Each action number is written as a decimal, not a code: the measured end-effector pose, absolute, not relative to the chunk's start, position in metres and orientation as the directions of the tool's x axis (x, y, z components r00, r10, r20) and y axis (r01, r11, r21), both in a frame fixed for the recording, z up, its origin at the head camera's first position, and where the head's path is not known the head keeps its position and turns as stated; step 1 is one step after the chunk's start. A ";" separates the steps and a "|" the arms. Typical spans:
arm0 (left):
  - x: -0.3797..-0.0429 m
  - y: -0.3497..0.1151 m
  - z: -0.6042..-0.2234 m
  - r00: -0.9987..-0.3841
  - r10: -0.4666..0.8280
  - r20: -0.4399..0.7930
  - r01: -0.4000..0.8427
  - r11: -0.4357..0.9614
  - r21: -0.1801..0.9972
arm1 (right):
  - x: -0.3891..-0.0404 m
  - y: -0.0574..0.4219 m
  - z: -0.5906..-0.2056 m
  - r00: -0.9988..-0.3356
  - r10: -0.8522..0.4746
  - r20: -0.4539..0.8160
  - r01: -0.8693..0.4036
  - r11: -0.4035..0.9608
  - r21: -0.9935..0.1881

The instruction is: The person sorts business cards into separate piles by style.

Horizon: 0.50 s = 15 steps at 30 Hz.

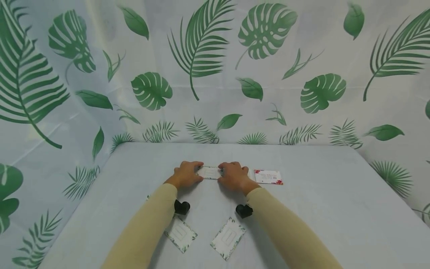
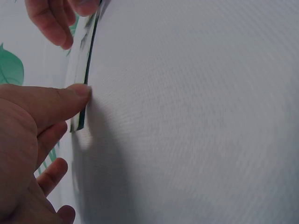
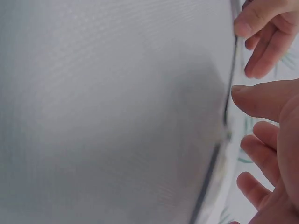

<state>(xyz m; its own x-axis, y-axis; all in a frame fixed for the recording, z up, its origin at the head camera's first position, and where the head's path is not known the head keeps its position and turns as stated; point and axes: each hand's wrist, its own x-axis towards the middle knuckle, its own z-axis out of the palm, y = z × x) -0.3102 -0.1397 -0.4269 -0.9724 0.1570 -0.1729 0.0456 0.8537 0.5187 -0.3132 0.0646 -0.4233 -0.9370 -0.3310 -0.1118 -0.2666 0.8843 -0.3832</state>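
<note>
A white card with a leafy border [image 1: 210,173] lies between both hands at the middle of the table. My left hand [image 1: 186,174] pinches its left end, thumb on the near edge and fingers at the far edge. At the right end, my right hand [image 1: 235,176] grips it the same way, covering that end. The left wrist view shows the left thumb [image 2: 74,95] on the card's edge [image 2: 83,60]. In the right wrist view the right thumb [image 3: 254,97] rests at the edge. A second card [image 3: 212,177] adjoins it there, mostly hidden by the right hand in the head view.
To the right lies a white card with red flowers [image 1: 268,177]. Two leafy-bordered cards, a left one [image 1: 181,234] and a right one [image 1: 228,239], lie turned at angles nearer me. Another card's corner [image 1: 148,197] peeks out by the left sleeve. A leaf-print curtain [image 1: 208,108] stands behind the table.
</note>
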 end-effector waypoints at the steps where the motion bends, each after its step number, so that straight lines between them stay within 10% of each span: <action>1: -0.309 -0.139 -0.426 -0.972 0.154 -0.177 0.042 0.855 0.517 | -0.311 0.066 -0.421 -0.936 -0.336 -0.103 -0.273 0.880 -0.389; 15: -0.267 -0.136 -0.414 -0.949 0.294 -0.117 0.183 0.812 0.555 | -0.260 0.106 -0.408 -0.870 -0.485 -0.086 -0.402 0.800 -0.445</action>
